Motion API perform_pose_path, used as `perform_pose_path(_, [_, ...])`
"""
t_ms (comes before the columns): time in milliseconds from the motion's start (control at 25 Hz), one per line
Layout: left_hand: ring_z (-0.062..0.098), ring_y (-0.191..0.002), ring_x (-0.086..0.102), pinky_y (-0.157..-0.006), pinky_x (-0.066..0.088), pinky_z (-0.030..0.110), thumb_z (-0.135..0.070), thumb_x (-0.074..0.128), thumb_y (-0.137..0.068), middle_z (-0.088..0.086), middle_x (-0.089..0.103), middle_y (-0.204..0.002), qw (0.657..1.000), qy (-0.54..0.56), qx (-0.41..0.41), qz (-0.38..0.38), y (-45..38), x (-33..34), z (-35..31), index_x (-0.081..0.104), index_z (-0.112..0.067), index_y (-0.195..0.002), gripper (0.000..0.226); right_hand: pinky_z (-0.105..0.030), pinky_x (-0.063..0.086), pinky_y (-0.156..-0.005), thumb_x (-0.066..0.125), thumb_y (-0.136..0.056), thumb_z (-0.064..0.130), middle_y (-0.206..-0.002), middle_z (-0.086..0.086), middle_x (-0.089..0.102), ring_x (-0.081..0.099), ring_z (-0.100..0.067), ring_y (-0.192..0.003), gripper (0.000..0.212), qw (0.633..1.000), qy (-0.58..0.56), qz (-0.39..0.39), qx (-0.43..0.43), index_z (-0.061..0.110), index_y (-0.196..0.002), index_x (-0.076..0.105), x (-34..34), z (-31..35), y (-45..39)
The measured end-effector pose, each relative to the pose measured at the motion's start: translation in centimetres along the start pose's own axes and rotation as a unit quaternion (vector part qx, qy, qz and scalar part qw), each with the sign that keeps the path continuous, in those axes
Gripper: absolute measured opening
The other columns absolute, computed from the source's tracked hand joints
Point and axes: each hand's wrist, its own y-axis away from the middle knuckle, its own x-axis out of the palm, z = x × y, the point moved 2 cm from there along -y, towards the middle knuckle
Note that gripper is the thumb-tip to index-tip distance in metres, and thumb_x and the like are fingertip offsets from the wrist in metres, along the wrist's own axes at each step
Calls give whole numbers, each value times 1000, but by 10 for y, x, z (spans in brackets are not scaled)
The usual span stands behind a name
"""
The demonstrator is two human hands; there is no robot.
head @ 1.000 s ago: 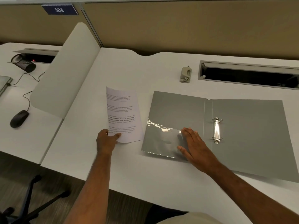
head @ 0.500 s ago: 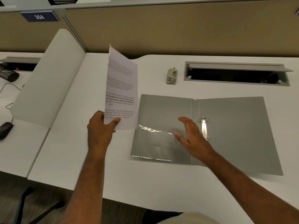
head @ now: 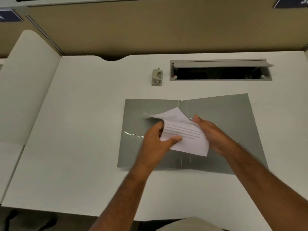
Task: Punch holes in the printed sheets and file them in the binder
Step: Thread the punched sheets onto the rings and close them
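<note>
I see the binder (head: 225, 130) lying open and flat on the worktop (head: 83, 130), so its ring part at the spine is free to take paper. Both hands hold the printed sheets (head: 185, 135) just above this spine. My left hand (head: 156, 142) pinches the near-left side of the sheets, thumb on top and the other fingers under, which keeps the stack together. My right hand (head: 211, 132) is at the right edge with fingers nearly straight and close together; it seems to steady the paper, but whether they curl under it I cannot tell. The far corner of the top sheet curls up, I think because nothing supports it there.

The hole punch (head: 157, 77) stands apart behind the binder, beside the open cable tray (head: 220, 70), and nobody touches it. I see no holes in the sheets, though blur hides much. I judge the punching is not yet done, so the sheets should go to the punch first
</note>
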Motion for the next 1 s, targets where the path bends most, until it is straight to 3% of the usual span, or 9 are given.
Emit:
perform_pose_path(120, [5, -95, 75, -69, 61, 23, -19, 84, -84, -15, 78, -107, 999, 15, -23, 30, 2, 27, 8, 68, -25, -110, 31, -49, 52, -99, 61, -93, 51, -120, -20, 71, 68, -37, -109, 54, 994, -86, 50, 41, 9, -125, 68, -18, -5, 13])
perform_pose_path(240, [8, -102, 74, -81, 65, 34, -26, 84, -85, -14, 75, -115, 996, 6, -46, 74, 7, 40, 13, 65, -27, -118, 38, -48, 58, -93, 65, -94, 36, -122, -22, 70, 70, -34, -106, 41, 990, -138, 12, 37, 6, -122, 69, -32, -4, 18])
perform_pose_path(400, [6, -105, 73, -85, 63, 31, -21, 84, -85, -15, 75, -117, 993, 32, -54, 100, 6, 40, 19, 64, -29, -124, 45, -52, 53, -98, 69, -93, 21, -126, -21, 68, 68, -37, -113, 41, 987, -159, -16, -28, 8, -131, 61, -50, 5, 22])
perform_pose_path(520, [6, -107, 72, -82, 62, 27, -19, 84, -85, -16, 75, -117, 988, 46, -74, 125, 0, 46, 32, 62, -29, -129, 50, -47, 57, -91, 77, -85, 14, -118, -10, 74, 72, -31, -106, 45, 987, -95, -89, -90, 16, -127, 61, -63, 12, 26])
perform_pose_path(640, [9, -109, 72, -93, 60, 30, -23, 80, -89, -10, 75, -120, 982, 46, -96, 158, -9, 59, 56, 58, -25, -129, 46, -42, 59, -86, 85, -77, 19, -114, 0, 75, 74, -21, -101, 50, 980, -2, -158, -119, 22, -121, 61, -83, 6, 27])
perform_pose_path(840, [3, -83, 64, -81, 52, 22, -26, 73, -94, 4, 73, -101, 992, -20, -97, 77, -42, 66, 89, 59, -27, -116, 26, -37, 60, -80, 86, -75, 32, -117, 5, 70, 71, -14, -98, 58, 965, 133, -207, -95, 24, -123, 55, -110, -10, 26])
perform_pose_path(1000, [8, -87, 58, -79, 51, 16, -19, 71, -94, 6, 67, -106, 997, -42, -59, 23, -73, 63, 86, 60, -20, -114, 23, -23, 52, -70, 85, -77, 30, -116, 4, 69, 67, -5, -96, 58, 958, 167, -214, -94, 21, -125, 54, -113, -14, 23])
